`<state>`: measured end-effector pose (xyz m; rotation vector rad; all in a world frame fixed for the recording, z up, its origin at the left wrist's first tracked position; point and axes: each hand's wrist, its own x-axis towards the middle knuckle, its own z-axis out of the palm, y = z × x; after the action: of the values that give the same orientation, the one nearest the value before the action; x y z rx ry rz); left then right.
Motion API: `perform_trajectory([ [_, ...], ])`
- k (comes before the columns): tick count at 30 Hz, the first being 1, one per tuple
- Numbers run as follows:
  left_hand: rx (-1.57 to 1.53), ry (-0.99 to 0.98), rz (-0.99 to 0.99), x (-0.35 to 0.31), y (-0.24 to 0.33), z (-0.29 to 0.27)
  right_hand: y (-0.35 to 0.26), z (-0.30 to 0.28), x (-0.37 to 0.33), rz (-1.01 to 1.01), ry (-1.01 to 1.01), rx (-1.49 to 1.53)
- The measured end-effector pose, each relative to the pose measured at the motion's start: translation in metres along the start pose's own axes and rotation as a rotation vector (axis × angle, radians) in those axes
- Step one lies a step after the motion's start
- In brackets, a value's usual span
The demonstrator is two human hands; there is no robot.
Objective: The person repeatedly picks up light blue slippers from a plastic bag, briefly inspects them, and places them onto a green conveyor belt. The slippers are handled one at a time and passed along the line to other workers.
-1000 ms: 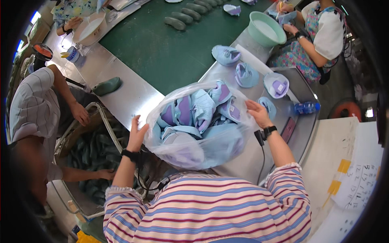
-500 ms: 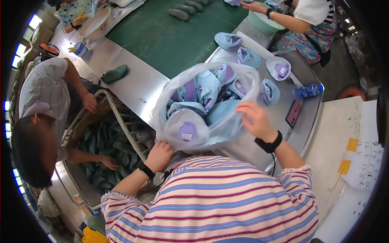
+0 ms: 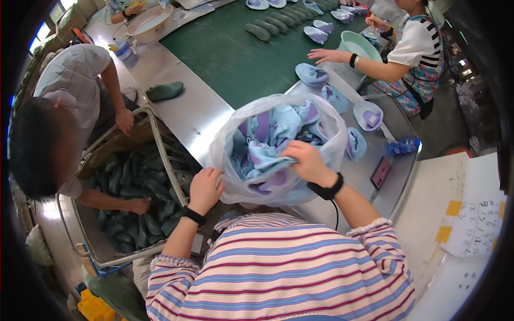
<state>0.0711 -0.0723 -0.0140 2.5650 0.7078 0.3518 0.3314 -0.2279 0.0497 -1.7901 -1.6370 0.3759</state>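
A clear plastic bag [image 3: 336,134] stands upright in front of me, its mouth spread wide and full of light blue and purple shoe uppers [image 3: 284,122]. At the near left of its rim, my left hand [image 3: 205,188] pinches the plastic. My right hand [image 3: 309,162] reaches over the bag's mouth with its fingers closed on one blue and purple shoe upper [image 3: 262,160], which lies on top near the front. The lower part of that upper is hidden among the others.
More uppers [image 3: 368,115] line the metal table on the right, beside a blue-capped bottle [image 3: 404,146] and a phone [image 3: 380,173]. At left, a co-worker reaches into a crate [image 3: 172,160] of dark green shoe lasts [image 3: 142,182]. Another co-worker sits by a pale green basin [image 3: 360,47].
My right hand has gone from the bag's right rim to an upper inside and gripped it. My left hand stays at the rim. The right co-worker's arm now reaches over the green table.
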Motion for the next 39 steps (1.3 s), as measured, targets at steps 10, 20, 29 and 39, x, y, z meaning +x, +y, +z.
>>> perform_trajectory([
  [10,-1.421,-0.677,-0.024,0.080,0.076,0.004,-0.034,-0.039,-0.042,-0.181,0.686,0.650],
  [20,-1.922,-0.782,-0.329,0.092,0.091,0.039,0.024,-0.043,-0.060,-0.069,0.475,0.626],
  [29,-1.868,-0.421,-0.287,0.088,0.079,0.054,0.000,-0.069,-0.060,0.510,0.039,1.199],
  [39,-1.907,-0.322,-0.122,0.100,0.101,0.008,0.011,-0.044,-0.045,0.522,0.442,1.566],
])
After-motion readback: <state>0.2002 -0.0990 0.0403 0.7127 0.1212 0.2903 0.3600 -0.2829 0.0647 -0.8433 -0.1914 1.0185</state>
